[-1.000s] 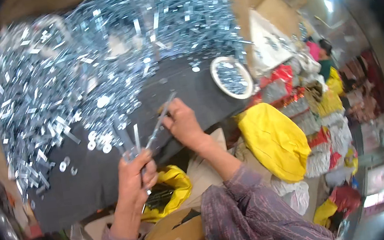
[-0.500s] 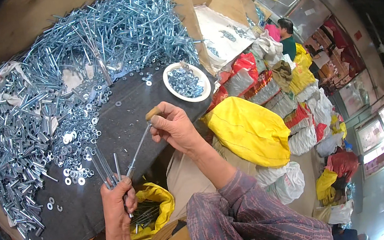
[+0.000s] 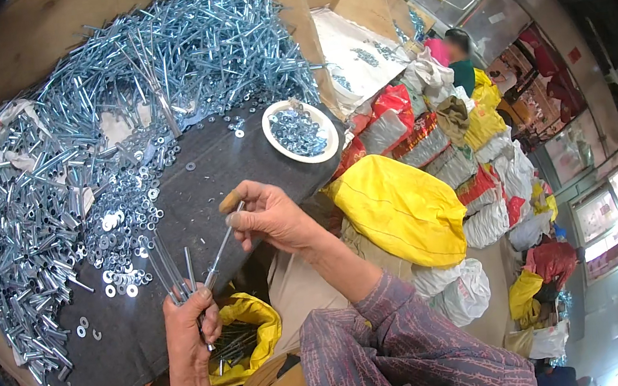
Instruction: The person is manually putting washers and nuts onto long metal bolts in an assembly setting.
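My left hand [image 3: 188,322] is closed round several long shiny metal rods [image 3: 165,269], which stick up above its fingers. One rod [image 3: 222,244] leans out to the right, with a collar-like part low on it near my left thumb. At that rod's upper end my right hand [image 3: 272,217] pinches with thumb and forefinger; a tan cover sits on the forefinger's tip. Whether a small part is also in that pinch is hidden. Left of my hands, flat washers [image 3: 131,290] and nuts lie on the dark work surface [image 3: 134,338].
Long rods [image 3: 191,49] are heaped at the back, short metal sleeves [image 3: 15,252] at the left. A white bowl [image 3: 267,130] holds small parts. Below my hands an open yellow sack [image 3: 270,325] contains rods. Filled sacks [image 3: 396,209] line the right, where another person [image 3: 462,66] sits farther off.
My right hand has moved slightly left and down along the leaning rod, its fingers now lower at the rod's end. The left hand stays in place with its rods.
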Motion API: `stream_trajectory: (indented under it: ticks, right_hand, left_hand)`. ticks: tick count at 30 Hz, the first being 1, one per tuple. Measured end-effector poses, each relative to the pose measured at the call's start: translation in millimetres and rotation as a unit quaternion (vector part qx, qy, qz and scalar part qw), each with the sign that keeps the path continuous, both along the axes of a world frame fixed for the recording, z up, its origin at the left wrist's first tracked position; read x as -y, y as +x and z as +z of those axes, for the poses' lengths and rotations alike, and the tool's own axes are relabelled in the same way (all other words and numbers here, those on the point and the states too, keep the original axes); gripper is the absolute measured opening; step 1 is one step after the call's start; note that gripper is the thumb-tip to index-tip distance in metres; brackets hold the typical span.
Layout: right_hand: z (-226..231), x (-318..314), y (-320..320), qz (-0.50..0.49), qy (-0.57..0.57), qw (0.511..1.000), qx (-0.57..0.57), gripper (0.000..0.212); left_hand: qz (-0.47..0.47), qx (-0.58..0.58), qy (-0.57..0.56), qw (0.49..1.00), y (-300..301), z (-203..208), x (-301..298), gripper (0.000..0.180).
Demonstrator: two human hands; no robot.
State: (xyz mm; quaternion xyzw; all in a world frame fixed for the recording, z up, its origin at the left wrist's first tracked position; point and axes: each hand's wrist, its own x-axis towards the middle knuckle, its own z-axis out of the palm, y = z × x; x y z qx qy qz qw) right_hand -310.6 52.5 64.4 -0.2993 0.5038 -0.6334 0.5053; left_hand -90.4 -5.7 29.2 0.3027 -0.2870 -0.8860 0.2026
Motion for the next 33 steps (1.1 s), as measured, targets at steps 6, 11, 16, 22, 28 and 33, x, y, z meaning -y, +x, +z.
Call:
stream_trajectory:
  ticks: [6,11,16,22,28,33]
  right_hand:
    - [-24,4,46,-0.024,0.157,0.984,-0.081,0.017]
    - [-24,4,41,-0.023,0.1,0.966,-0.239,0.009]
    - [-24,4,37,0.017,0.045,0.99,-0.135,0.017]
    - [-20,9,64,0.017,0.049,0.981,-0.185,0.024]
    - [-20,-5,48,0.087,0.119,0.978,-0.147,0.042]
    - [-23,-6,58,0.048,-0.012,0.994,-0.099,0.046]
  left_hand:
    - [0.027,-0.004,0.021,0.999,-3,-6,-1,0.01]
    - [0.016,0.008,0.001,1.0,-1,-4,2,0.014]
    - [0.023,0.014,-0.007,1.0,8,-5,5,0.015]
    - [0.047,0.014,0.01,0.999,31,-12,-6,0.013]
    - [0.074,0.009,0.02,0.997,39,-5,-22,0.013]
    - [0.057,0.011,0.042,0.997,40,-5,-33,0.014]
